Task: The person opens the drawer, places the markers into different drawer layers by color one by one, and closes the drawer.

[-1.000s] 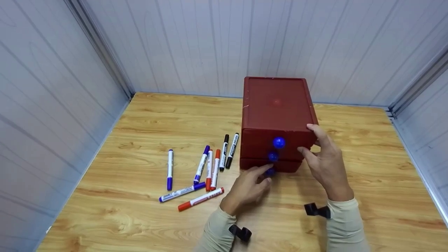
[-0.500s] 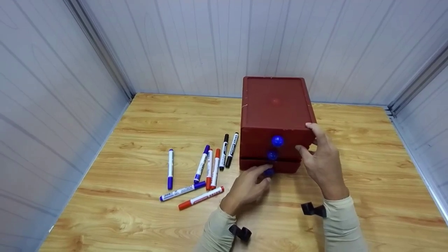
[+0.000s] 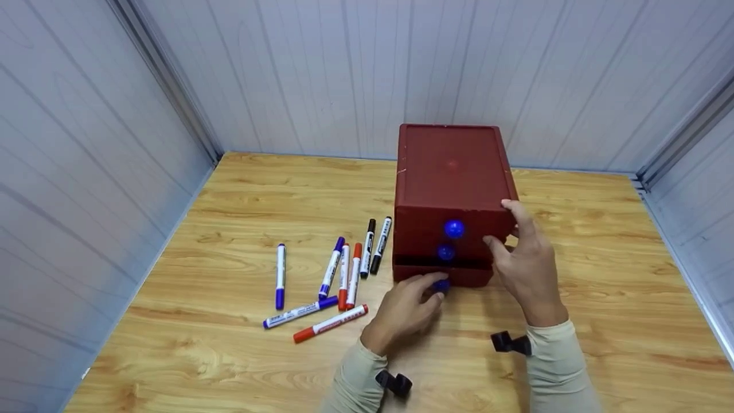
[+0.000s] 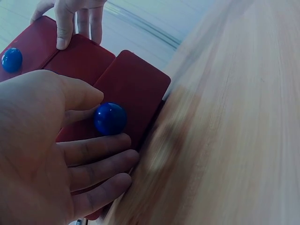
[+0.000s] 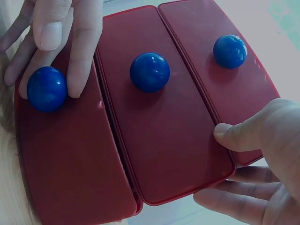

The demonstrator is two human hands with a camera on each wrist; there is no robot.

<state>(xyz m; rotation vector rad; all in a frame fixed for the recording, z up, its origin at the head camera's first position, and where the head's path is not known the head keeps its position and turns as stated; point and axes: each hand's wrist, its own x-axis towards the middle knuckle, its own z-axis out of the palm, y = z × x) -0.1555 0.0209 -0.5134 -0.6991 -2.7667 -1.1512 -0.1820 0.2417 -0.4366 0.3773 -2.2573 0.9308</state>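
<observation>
Here's the red cabinet (image 3: 453,146), near the counter's (image 3: 200,367) back edge and right of its middle, bottom drawer (image 3: 470,277) slightly open! The left hand (image 3: 406,307) pinches the lowest blue knob (image 3: 441,285); the right hand (image 3: 530,267) grips the cabinet's right side, thumb on the front. Danger: that round, glossy knob could slip free. A weak brace, and the whole cabinet could skid forward. Overpull, and the drawer could drop out. And that left wrist could knock the nearest red-capped marker (image 3: 331,324)!

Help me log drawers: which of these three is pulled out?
The bottom drawer, its blue knob held by the left hand: it juts forward; the middle drawer and top drawer look closed.
</observation>
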